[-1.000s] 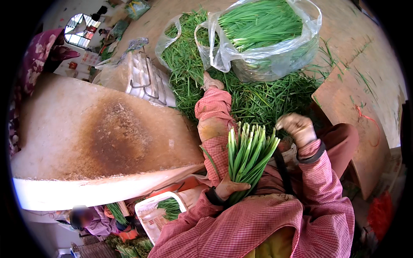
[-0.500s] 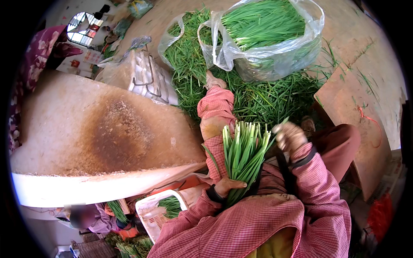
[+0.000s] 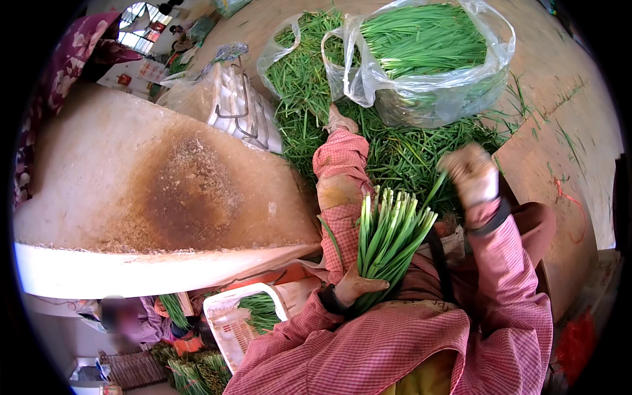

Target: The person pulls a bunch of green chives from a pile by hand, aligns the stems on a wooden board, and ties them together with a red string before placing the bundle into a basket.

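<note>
My left hand (image 3: 359, 288) is closed around the lower part of a bunch of green chives (image 3: 388, 240), thumb across the front. The bunch stands tilted over my lap, its pale cut ends at the top. To its upper right, my right hand (image 3: 471, 174) is slightly blurred, its fingers closed on a chive blade (image 3: 435, 189). That blade slants down toward the bunch's top right. One loose blade (image 3: 329, 238) sticks out left of the bunch, against my checked trouser leg (image 3: 341, 158).
Ahead, a clear plastic bag (image 3: 431, 99) of neat chives stands beside a heap of loose greens (image 3: 309, 72). At left is a stained board (image 3: 85, 191); below it, a white basket (image 3: 230, 329) holds chives. Another person's purple sleeve (image 3: 155, 322) shows lower left; a brown panel (image 3: 546, 197) stands right.
My right hand has moved up and outward from the bunch, drawing a blade with it. My left hand keeps its hold. The whole view has shifted slightly.
</note>
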`<state>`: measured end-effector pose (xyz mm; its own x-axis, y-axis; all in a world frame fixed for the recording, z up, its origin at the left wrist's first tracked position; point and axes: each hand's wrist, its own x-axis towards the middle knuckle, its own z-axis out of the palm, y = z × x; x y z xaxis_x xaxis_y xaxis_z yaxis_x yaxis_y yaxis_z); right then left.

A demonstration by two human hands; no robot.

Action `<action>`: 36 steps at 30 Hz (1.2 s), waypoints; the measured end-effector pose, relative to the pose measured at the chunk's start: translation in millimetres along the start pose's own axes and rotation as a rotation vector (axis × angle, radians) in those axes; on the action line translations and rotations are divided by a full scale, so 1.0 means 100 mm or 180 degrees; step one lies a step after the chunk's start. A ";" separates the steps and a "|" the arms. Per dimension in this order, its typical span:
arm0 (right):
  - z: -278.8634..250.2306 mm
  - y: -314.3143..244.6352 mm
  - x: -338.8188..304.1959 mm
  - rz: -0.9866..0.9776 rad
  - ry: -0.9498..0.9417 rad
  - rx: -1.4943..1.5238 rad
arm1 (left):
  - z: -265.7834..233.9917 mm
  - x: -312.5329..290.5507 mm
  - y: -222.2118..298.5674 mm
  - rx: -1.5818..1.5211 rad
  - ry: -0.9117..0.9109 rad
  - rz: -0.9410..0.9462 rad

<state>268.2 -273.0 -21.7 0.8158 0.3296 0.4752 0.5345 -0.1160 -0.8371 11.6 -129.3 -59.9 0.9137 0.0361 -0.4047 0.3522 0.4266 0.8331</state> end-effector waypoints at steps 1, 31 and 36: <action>-0.10 0.22 0.17 0.0582 0.0591 0.0655 | -0.01 -0.01 -0.02 -0.0090 0.0024 0.0010; -2.26 -0.08 -0.08 0.2157 0.1020 0.1873 | 1.43 1.13 0.56 0.2735 -0.2259 0.1676; -3.40 0.87 -0.33 0.3414 0.1690 0.0028 | 1.13 1.37 0.56 0.2392 -0.1799 0.0846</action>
<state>362.6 -612.6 -18.0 0.8354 -0.3596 -0.4158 -0.4740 -0.0882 -0.8761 179.7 -202.5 -26.0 0.8755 -0.4745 -0.0917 -0.0211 -0.2271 0.9736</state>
